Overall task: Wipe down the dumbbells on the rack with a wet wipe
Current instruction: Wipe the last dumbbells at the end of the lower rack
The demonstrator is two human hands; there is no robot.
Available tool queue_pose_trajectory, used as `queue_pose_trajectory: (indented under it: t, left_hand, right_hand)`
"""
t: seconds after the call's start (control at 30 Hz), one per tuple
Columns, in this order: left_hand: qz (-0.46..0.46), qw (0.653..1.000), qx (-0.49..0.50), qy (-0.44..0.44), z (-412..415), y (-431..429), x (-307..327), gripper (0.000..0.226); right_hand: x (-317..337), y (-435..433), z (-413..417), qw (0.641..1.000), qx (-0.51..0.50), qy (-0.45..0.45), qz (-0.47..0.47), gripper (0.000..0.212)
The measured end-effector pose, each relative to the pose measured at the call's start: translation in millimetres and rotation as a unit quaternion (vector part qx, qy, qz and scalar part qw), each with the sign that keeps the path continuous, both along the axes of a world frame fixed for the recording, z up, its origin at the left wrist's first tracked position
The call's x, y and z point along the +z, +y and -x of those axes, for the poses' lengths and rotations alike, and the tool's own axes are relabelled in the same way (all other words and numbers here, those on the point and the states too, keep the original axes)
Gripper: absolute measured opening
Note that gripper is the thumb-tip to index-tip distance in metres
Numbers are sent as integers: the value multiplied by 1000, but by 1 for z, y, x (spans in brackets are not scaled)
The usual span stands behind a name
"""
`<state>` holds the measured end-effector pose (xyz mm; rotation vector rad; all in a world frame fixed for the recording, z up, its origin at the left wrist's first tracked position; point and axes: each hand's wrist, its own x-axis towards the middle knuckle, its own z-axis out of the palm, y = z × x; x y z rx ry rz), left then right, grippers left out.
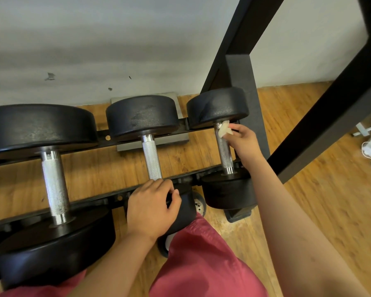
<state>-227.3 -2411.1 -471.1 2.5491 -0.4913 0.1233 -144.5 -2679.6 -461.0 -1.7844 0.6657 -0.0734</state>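
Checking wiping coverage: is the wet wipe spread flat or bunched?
Bunched: the right hand pinches the wet wipe as a crumpled wad.

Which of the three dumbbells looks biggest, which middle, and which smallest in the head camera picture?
1. left dumbbell, clearly the largest.
2. middle dumbbell.
3. right dumbbell, only slightly smaller than the middle one; that pair is nearly alike.

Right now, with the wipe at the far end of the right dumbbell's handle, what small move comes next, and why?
Probably slide the crumpled white wet wipe down the knurled silver handle of the small black dumbbell on the right, toward its near head. The right hand pinches it at the handle's far end, so the rest lies uncovered. The left hand holds the middle black dumbbell.
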Motion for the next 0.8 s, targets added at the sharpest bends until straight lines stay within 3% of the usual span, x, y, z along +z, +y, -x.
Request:
queue_pose_trajectory:
  t: [0.2, 0.33, 0.47, 0.63, 0.73, 0.8]
  left_hand:
    - [-1, 1000, 1, 12, -1, 0, -1, 27]
    - [0, 1000, -2, 13, 0, 0, -1, 26]
    - [1, 1000, 0, 9, 0, 0, -2, 26]
    - [2, 1000, 1, 15, 0, 0, -1, 26]
    - [0, 1000, -1, 13, -1, 0, -2, 26]
    - [-1, 1000, -3, 15, -1, 0, -1, 26]
  right_hand:
    - [-8, 6, -19, 998, -61, 28, -10, 44]
    - [-5, 2, -30, 995, -55, 61, -61, 23]
    - [-6, -4, -31, 995, -53, 66, -53, 46]
    - [-11, -7, -27, 985, -141, 28, -93, 36]
    - [-7, -9, -29, 985, -97, 53, -132, 31]
    - [-4, -11, -32, 986, -48, 87, -135, 43]
